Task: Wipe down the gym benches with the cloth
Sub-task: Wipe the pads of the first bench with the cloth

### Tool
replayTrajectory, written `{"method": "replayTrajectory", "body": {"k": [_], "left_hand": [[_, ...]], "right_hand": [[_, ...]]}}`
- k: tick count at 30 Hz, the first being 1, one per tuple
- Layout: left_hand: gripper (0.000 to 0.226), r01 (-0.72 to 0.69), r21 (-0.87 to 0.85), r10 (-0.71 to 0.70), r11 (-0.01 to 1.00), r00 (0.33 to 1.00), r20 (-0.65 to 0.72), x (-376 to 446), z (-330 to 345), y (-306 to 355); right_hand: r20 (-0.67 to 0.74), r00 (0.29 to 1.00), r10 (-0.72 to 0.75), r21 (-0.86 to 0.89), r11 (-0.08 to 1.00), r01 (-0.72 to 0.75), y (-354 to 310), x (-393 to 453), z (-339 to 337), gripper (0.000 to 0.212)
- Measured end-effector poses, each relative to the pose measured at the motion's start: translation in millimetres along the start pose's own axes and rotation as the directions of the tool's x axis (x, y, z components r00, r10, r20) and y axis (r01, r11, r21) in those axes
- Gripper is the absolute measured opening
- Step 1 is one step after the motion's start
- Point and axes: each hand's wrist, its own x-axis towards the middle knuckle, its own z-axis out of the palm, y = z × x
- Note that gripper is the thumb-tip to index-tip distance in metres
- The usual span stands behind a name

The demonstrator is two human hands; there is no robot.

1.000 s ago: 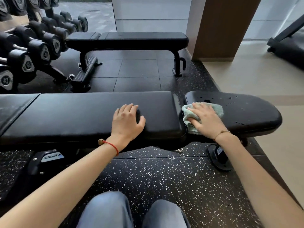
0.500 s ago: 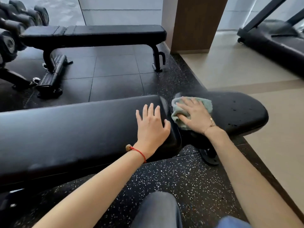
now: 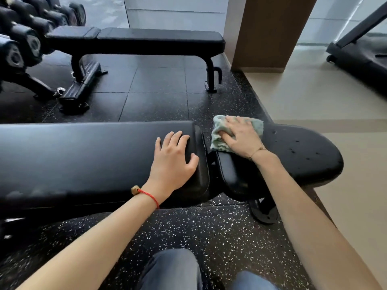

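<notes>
My right hand point(image 3: 240, 137) lies flat, fingers spread and straight, pressing the pale green cloth point(image 3: 217, 135) onto the far left edge of the seat pad point(image 3: 297, 149) of the near desk, right by the gap between the pads. My left hand point(image 3: 173, 158) rests open, palm down, on the right end of the long back pad point(image 3: 83, 151). Small specks dot the seat pad to the right of the cloth. Beyond the desk stands a second flat bench point(image 3: 146, 40) on the black rubber floor tiles point(image 3: 157, 91), with a dumbbell rack point(image 3: 23, 45) at far left. A brown pillar point(image 3: 270, 30) rises behind, and a treadmill point(image 3: 360, 55) sits at far right on the beige floor. My knees show at the bottom edge.
</notes>
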Motion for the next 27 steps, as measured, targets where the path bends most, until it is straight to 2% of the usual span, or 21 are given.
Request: {"method": "replayTrajectory", "body": {"k": [3,6,8,10,12,14,17,19,20,22,24,27], "left_hand": [[0.061,0.014,-0.010,-0.014,1.000,1.000,0.007,-2,-3,2],[0.061,0.030,0.013,-0.031,0.999,0.999,0.022,-3,-6,2],[0.063,0.055,0.072,-0.058,0.996,0.997,0.044,-4,-8,6],[0.064,0.093,0.112,-0.099,0.989,0.994,0.054,-5,-7,14],[0.058,0.150,0.110,-0.158,0.982,0.986,0.059,-7,-5,26],[0.057,0.195,0.132,-0.205,0.972,0.977,0.066,-12,-1,36],[0.055,0.211,0.137,-0.217,0.968,0.976,0.026,-16,4,40],[0.054,0.219,0.114,-0.219,0.969,0.976,-0.008,-16,7,38],[0.053,0.217,0.110,-0.217,0.970,0.976,-0.019,-15,8,37],[0.056,0.212,0.106,-0.210,0.971,0.977,-0.029,-14,10,35],[0.063,0.211,0.105,-0.207,0.972,0.977,-0.046,-13,12,33],[0.059,0.203,0.106,-0.197,0.974,0.978,-0.062,-13,13,32]], "right_hand": [[-0.002,0.966,-0.260,0.055,0.964,0.259,-4,-57,-5,0.064],[0.001,0.928,-0.372,0.136,0.920,0.368,19,-129,-17,0.058],[-0.034,0.949,-0.314,0.158,0.936,0.316,50,-140,-27,0.056],[-0.049,0.978,-0.203,0.116,0.971,0.207,75,-110,-30,0.057],[0.003,0.996,-0.090,0.040,0.995,0.090,79,-65,-29,0.056],[0.048,0.998,-0.051,-0.029,0.998,0.053,62,-40,-22,0.054],[0.070,0.956,-0.284,-0.008,0.958,0.285,38,-65,-19,0.054],[0.058,0.903,-0.426,0.062,0.904,0.423,49,-111,-26,0.060],[0.042,0.890,-0.453,0.096,0.889,0.448,63,-129,-28,0.062],[0.010,0.914,-0.407,0.110,0.908,0.403,99,-137,-35,0.061],[-0.020,0.959,-0.284,0.100,0.953,0.285,128,-113,-40,0.054],[0.024,0.993,-0.114,0.035,0.993,0.114,119,-52,-38,0.054]]}}
